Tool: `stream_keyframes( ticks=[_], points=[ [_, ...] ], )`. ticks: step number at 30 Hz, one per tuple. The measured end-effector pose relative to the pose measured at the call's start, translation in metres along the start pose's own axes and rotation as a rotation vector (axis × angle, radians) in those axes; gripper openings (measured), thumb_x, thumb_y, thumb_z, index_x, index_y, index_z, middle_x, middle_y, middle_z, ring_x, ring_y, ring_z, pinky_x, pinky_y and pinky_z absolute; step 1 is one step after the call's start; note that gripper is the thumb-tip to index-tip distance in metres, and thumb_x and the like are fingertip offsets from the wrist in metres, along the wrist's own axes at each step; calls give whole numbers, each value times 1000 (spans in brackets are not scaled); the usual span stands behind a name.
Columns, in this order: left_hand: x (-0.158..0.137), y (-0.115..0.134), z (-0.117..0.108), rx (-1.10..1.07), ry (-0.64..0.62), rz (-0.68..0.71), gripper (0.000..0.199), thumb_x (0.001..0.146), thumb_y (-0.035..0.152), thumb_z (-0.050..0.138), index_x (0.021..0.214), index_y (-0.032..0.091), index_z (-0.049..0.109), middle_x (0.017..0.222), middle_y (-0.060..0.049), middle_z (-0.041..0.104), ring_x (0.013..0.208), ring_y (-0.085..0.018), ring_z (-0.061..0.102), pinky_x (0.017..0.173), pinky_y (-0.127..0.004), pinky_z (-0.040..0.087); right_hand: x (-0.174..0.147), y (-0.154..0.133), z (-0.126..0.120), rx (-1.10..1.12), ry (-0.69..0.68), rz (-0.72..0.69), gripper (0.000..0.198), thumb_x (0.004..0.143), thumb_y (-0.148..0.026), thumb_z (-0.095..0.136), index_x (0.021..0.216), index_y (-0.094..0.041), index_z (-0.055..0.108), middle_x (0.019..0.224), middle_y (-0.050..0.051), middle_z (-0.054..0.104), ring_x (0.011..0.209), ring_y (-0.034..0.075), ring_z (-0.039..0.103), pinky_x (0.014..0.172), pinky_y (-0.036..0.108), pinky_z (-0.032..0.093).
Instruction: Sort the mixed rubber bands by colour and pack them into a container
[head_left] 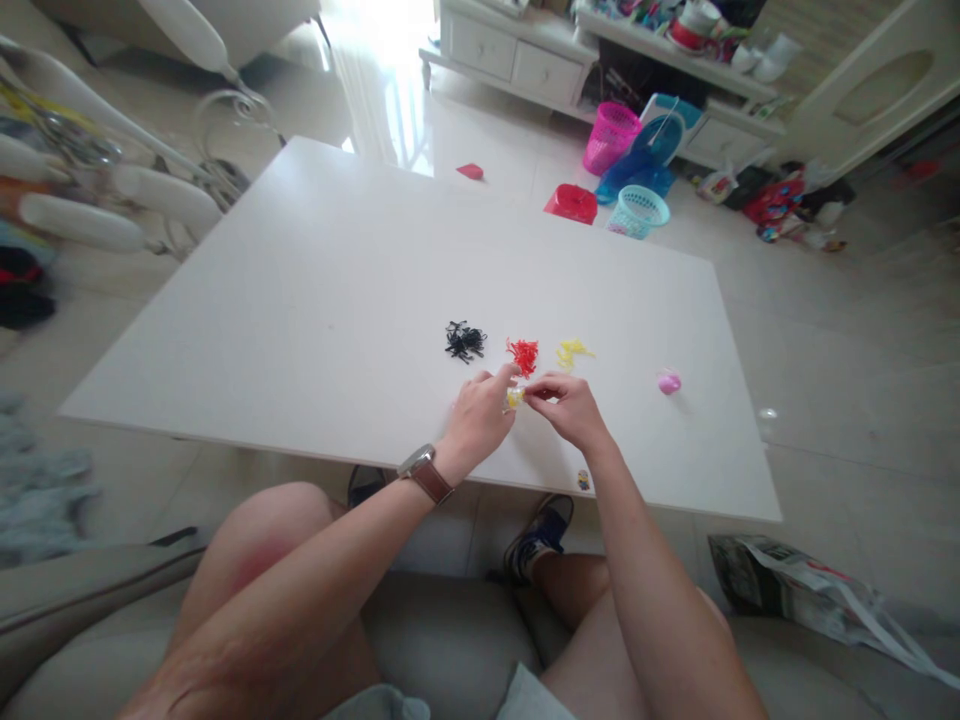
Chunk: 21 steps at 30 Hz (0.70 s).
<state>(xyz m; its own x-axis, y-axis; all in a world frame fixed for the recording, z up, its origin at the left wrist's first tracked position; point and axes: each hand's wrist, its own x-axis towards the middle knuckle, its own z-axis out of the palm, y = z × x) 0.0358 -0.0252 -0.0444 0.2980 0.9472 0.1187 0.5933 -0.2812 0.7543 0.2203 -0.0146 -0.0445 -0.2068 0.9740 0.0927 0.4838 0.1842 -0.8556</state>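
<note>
My left hand (480,415), with a watch on the wrist, is closed around a small clear thing with yellow pieces (514,397), perhaps a little bag or container. Its exact kind is too small to make out. My right hand (566,405) has its thumb and fingers pinched together at the right side of that thing; what lies between the fingertips is hidden. Just beyond my hands lie a pile of black strips (466,342), a pile of red strips (523,356) and a smaller scatter of yellow strips (573,353). The red pile almost touches my left fingers.
A pink object (669,382) lies on the white table (300,270) to the right. Near the front edge is a small sticker (583,480). Beyond the table stand a red stool (573,202) and a light blue basket (639,212). A bag (795,590) rests at the right.
</note>
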Motion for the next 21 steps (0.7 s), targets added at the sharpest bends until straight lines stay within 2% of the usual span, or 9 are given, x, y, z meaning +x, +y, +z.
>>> stream_keyframes(
  ticks=[7,14,21],
  points=[
    [3,0,-1,-31,-4,-13,59,75,-1,66,125,28,52,114,-5,74,112,-25,64,96,-41,52,0,1,2,72,24,70,17,79,-37,79,79,-21,74,76,2,73,71,16,68,72,32,57],
    [3,2,-3,-82,20,-24,54,77,3,68,123,27,52,112,-5,75,113,-26,64,94,-41,52,-1,-6,0,170,79,21,18,80,-41,79,80,-22,78,90,5,70,87,18,68,75,32,61],
    [4,1,-1,-111,59,-29,53,76,3,69,122,26,53,110,-4,76,109,-26,65,93,-40,52,0,-8,5,293,121,121,19,74,-35,83,85,-21,75,84,3,74,79,18,71,73,32,61]
  ],
)
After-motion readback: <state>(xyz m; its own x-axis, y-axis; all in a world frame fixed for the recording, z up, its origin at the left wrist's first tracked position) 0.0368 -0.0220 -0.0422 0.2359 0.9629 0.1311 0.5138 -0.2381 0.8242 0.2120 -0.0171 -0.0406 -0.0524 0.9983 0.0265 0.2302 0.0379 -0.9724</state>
